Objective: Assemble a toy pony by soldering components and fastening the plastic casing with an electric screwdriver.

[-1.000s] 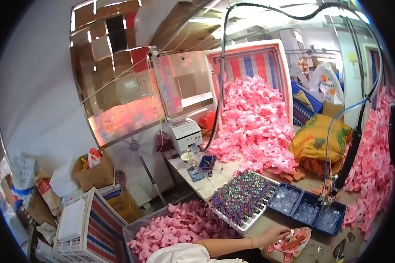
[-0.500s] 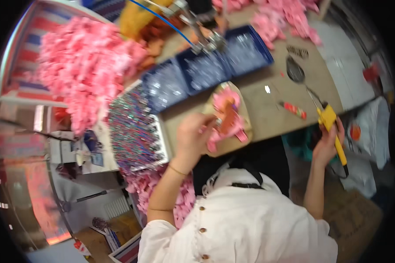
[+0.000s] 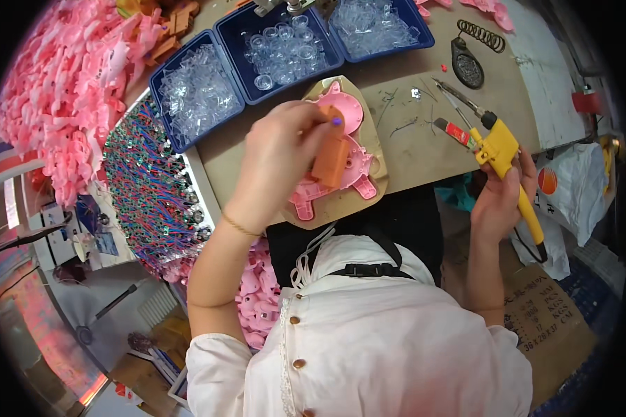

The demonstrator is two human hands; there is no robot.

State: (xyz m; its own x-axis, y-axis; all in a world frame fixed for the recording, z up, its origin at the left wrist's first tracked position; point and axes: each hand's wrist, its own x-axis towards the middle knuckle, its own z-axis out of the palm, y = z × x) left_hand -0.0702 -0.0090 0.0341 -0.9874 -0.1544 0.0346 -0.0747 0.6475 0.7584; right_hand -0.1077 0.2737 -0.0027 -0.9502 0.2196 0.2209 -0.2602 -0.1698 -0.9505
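A pink animal-shaped plastic shell point(image 3: 360, 165) lies in a tan holder point(image 3: 320, 217) at the table's front edge. Over it, my left hand point(image 3: 279, 142) pinches the upper end of an orange plastic part point(image 3: 331, 164), near a small purple spot. The fingertips are partly hidden behind the hand. To the right, my right hand point(image 3: 502, 198) is wrapped around a yellow soldering iron point(image 3: 499, 147) with a trigger-like body. Its thin metal tip points away and to the left, above a small red tube point(image 3: 455, 132).
Blue bins point(image 3: 231, 28) of clear plastic pieces stand beyond the holder. Wired circuit boards point(image 3: 149, 184) fill a white tray on the left, beside heaped pink shells point(image 3: 69, 90). A coil stand point(image 3: 467, 64) sits at the far right, near a small metallic square point(image 3: 416, 94).
The whole view has shifted. My left hand has moved farther along the shell, from its lower left to the orange part's upper end. The soldering iron has come left, closer to the tube.
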